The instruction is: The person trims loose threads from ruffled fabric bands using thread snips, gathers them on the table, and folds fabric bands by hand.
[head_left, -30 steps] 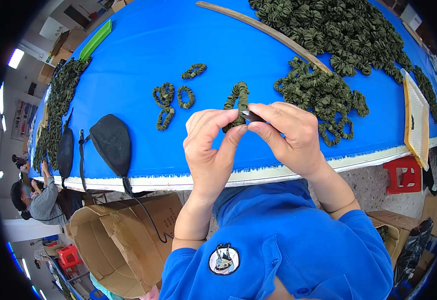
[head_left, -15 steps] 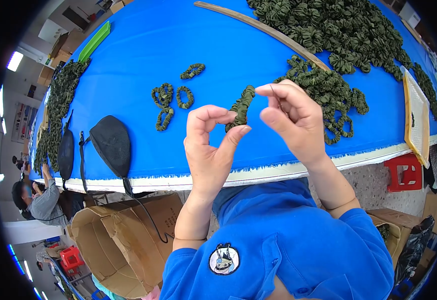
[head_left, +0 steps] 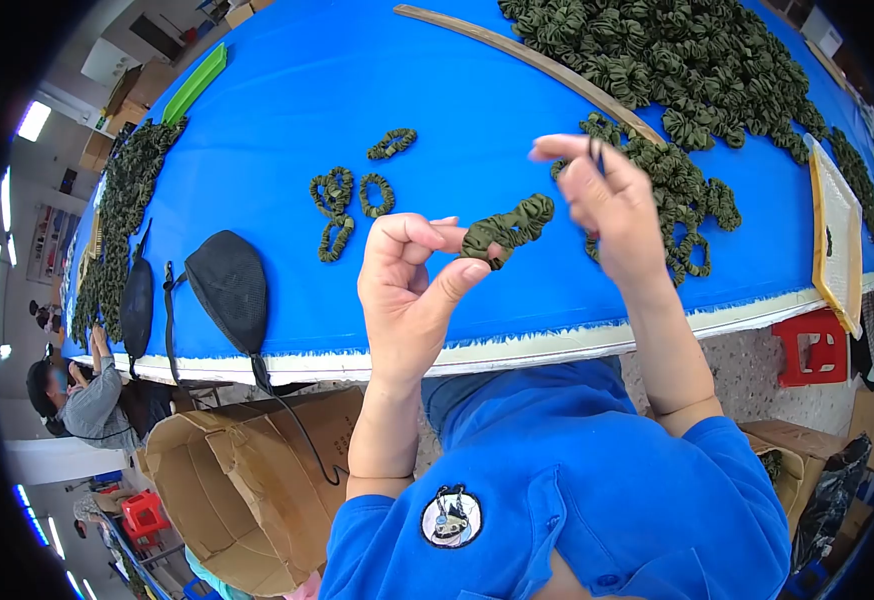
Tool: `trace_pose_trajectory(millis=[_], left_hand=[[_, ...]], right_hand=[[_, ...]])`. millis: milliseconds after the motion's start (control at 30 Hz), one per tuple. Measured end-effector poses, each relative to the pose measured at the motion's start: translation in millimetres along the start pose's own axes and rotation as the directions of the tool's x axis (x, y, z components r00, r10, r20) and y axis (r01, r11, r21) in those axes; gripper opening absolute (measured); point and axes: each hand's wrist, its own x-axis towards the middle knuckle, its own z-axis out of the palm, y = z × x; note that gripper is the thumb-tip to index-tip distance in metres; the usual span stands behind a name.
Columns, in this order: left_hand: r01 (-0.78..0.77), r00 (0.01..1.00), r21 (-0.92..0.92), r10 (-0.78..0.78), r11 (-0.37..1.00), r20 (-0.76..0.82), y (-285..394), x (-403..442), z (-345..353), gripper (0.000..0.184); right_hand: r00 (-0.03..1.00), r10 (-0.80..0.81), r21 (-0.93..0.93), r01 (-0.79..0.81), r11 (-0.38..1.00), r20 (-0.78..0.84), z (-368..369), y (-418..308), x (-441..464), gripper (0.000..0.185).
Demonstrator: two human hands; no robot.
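A dark green scrunchie (head_left: pixel 517 224) is pinched between the thumb and fingers of my left hand (head_left: pixel 404 290), above the blue table cover (head_left: pixel 287 110). My right hand (head_left: pixel 617 215) is raised to the right of it, apart from the scrunchie and blurred. A small dark object (head_left: pixel 596 153) shows at its fingers, its shape hard to make out. Several loose scrunchies (head_left: pixel 377 195) lie to the left of my hands. Behind my right hand is a small heap of scrunchies (head_left: pixel 692 185).
A large scrunchie pile (head_left: pixel 667 65) lies behind a wooden strip (head_left: pixel 532 62). Black mesh pouches (head_left: pixel 229 285) and a green tray (head_left: pixel 197 84) are left. A framed screen (head_left: pixel 833 235) stands right. Below are a cardboard box (head_left: pixel 247 490) and red stool (head_left: pixel 812 348). A person (head_left: pixel 92 400) sits far left.
My right hand has come away from the scrunchie, moving up and right. The scrunchie in my left hand has tilted over to the right.
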Motion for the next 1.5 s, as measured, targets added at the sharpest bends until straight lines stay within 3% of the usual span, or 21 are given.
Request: trace_pose_trajectory(millis=[33,100,167,200,267,300,333,367,433,467,600,767,800,933,967,1033,1100,1200,1300,1433,1500], left_hand=[[0.040,0.999,-0.054,-0.041,0.998,-0.003,1,0,1,0.027],[0.122,0.992,-0.159,-0.124,0.980,-0.003,2,-2,3,0.024],[0.125,0.992,-0.129,-0.123,0.984,0.025,1,-3,3,0.022],[0.127,0.991,-0.100,-0.122,0.987,0.056,1,-4,2,0.020],[0.124,0.986,-0.043,-0.119,0.991,0.116,-1,-5,1,0.016],[0.123,0.986,-0.041,-0.117,0.992,0.115,-1,-5,1,0.016],[0.055,0.992,0.118,-0.068,0.991,0.105,-2,-7,1,0.013],[-0.012,0.995,0.274,-0.017,0.962,0.103,-2,-8,2,0.011],[-0.136,0.989,0.557,0.079,0.819,0.124,-4,-10,4,0.008],[-0.134,0.989,0.556,0.078,0.820,0.123,-6,-10,5,0.008],[-0.021,1.000,0.107,0.021,0.994,-0.003,-11,-8,10,0.005],[0.098,0.995,-0.086,-0.096,0.992,0.024,-11,-10,13,0.006],[0.098,0.995,-0.085,-0.096,0.992,0.022,-11,-11,13,0.006],[0.082,0.997,-0.180,-0.083,0.980,0.004,-15,-11,10,0.006],[0.083,0.996,-0.180,-0.084,0.980,0.002,-16,-11,8,0.006],[0.061,0.998,-0.180,-0.060,0.982,0.015,-19,-11,5,0.006],[0.041,0.999,-0.180,-0.036,0.983,0.031,-20,-12,2,0.007],[0.047,0.999,-0.165,-0.043,0.985,0.029,-19,-14,2,0.007],[0.055,0.998,-0.154,-0.051,0.987,0.028,-19,-14,5,0.008],[0.029,0.998,-0.157,-0.021,0.987,0.052,-17,-14,6,0.008],[0.026,0.998,-0.140,-0.018,0.990,0.059,-17,-15,6,0.008]], right_hand=[[1.000,-0.001,-0.001,0.001,1.000,-0.002,-1,2,-2,0.014],[0.954,0.060,-0.029,-0.054,0.998,0.293,-4,8,-5,0.012],[0.940,0.103,0.145,-0.158,0.977,0.325,-1,5,-10,0.007],[0.939,0.105,0.148,-0.160,0.976,0.327,1,5,-11,0.007],[0.982,-0.074,0.041,0.068,0.997,0.172,5,6,-11,0.010],[0.982,-0.076,0.043,0.069,0.997,0.173,6,6,-11,0.010],[0.946,-0.258,-0.064,0.275,0.959,0.196,7,5,-10,0.011],[0.874,-0.425,-0.165,0.467,0.869,0.236,8,5,-11,0.013],[0.639,-0.678,-0.325,0.769,0.551,0.362,11,4,-12,0.017],[0.641,-0.677,-0.326,0.768,0.552,0.362,13,4,-15,0.017],[0.448,-0.782,-0.453,0.858,0.240,0.434,25,12,-35,0.019],[0.413,-0.780,-0.500,0.853,0.149,0.471,32,20,-42,0.010],[0.413,-0.779,-0.498,0.854,0.151,0.472,32,20,-43,0.010],[0.562,-0.702,-0.351,0.826,0.442,0.438,31,19,-44,0.015],[0.563,-0.701,-0.349,0.825,0.444,0.438,29,16,-45,0.015],[0.783,-0.512,-0.394,0.621,0.678,0.353,21,1,-44,0.021],[0.929,-0.263,-0.410,0.352,0.841,0.259,16,-9,-44,0.028],[0.907,-0.318,-0.400,0.409,0.820,0.275,18,-6,-41,0.033],[0.894,-0.295,-0.512,0.438,0.739,0.338,17,-6,-43,0.033],[0.778,-0.494,-0.554,0.625,0.551,0.387,19,-1,-41,0.023],[0.777,-0.496,-0.555,0.626,0.548,0.387,19,-2,-40,0.024]])
